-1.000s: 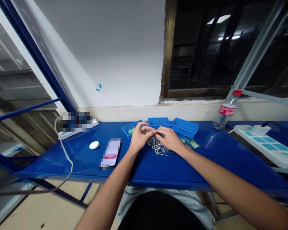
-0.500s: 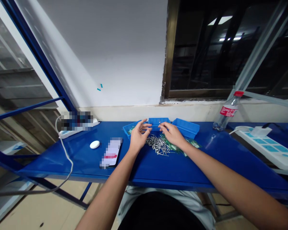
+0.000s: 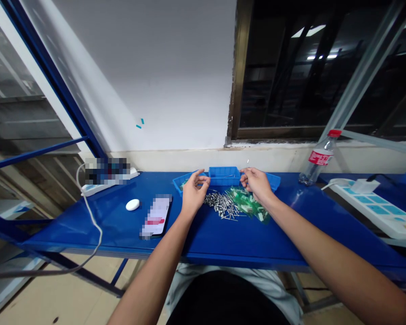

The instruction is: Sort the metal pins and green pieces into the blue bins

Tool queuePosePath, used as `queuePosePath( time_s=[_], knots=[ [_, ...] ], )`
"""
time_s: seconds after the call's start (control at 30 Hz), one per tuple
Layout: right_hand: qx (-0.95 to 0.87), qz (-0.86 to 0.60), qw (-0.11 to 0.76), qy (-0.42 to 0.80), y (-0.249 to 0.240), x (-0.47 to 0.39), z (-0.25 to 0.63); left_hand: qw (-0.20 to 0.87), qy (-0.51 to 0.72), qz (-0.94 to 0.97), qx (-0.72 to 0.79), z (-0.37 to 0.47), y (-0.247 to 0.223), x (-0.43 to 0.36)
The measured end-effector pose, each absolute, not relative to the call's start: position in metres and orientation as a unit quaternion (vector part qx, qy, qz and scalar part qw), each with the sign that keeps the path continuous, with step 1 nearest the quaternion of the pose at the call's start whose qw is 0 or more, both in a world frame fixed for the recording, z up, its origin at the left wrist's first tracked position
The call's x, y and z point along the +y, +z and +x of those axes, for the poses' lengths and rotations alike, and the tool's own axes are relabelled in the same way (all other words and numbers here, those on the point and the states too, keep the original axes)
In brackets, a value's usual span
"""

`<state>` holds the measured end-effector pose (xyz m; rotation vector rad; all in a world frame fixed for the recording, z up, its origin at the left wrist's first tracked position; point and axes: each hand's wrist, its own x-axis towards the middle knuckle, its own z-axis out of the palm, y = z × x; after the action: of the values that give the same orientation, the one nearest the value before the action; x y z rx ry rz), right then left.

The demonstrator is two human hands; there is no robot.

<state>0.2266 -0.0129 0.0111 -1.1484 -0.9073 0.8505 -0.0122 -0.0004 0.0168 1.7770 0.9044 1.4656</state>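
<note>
My left hand (image 3: 195, 189) hovers beside the left blue bin (image 3: 178, 182), fingers curved and apart with nothing visible between them. My right hand (image 3: 259, 184) is in front of the right blue bin (image 3: 274, 180), its fingers curled in; what they hold, if anything, is too small to tell. A tiny white piece (image 3: 247, 160) shows just above those fingers. Between my hands stands the middle blue bin (image 3: 223, 171), with something thin inside. Before it lie a pile of metal rivets (image 3: 223, 205) and green bags with white pieces (image 3: 248, 202).
On the blue table (image 3: 230, 243) a phone (image 3: 157, 216) and a white oval object (image 3: 132, 205) lie at the left. A bottle with a red cap (image 3: 320, 160) and a power strip (image 3: 375, 207) are at the right. Another strip (image 3: 111, 181) and cable lie back left.
My right hand has moved right, from before the middle bin to the right bin, uncovering more of the green bags. The tiny white piece now shows above it. My left hand has barely shifted.
</note>
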Motion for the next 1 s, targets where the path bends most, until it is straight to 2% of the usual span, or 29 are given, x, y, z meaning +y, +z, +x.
queuePosePath(
  time_s=[0.13, 0.23, 0.3, 0.43, 0.57, 0.8, 1.0],
  knots=[
    [-0.339, -0.516, 0.649, 0.444, 0.015, -0.018, 0.225, 0.326, 0.559, 0.676, 0.352, -0.012, 0.017, -0.001],
    [-0.418, -0.533, 0.597, 0.43, 0.014, -0.02, 0.219, 0.322, 0.558, 0.677, 0.357, -0.012, 0.016, 0.0],
    [-0.535, -0.532, 0.554, 0.353, 0.013, -0.022, 0.214, 0.322, 0.558, 0.675, 0.359, -0.013, 0.015, 0.001],
    [-0.768, -0.456, 0.435, 0.118, 0.009, -0.024, 0.199, 0.319, 0.558, 0.677, 0.358, -0.014, 0.014, 0.001],
    [-0.853, -0.397, 0.337, 0.037, 0.001, -0.021, 0.181, 0.313, 0.55, 0.686, 0.359, -0.015, 0.014, 0.001],
    [-0.867, -0.411, 0.283, 0.003, -0.01, -0.01, 0.173, 0.304, 0.544, 0.69, 0.369, -0.015, 0.015, 0.001],
    [-0.842, -0.448, 0.301, 0.004, -0.006, -0.013, 0.174, 0.302, 0.543, 0.688, 0.375, -0.014, 0.017, -0.001]
  ],
)
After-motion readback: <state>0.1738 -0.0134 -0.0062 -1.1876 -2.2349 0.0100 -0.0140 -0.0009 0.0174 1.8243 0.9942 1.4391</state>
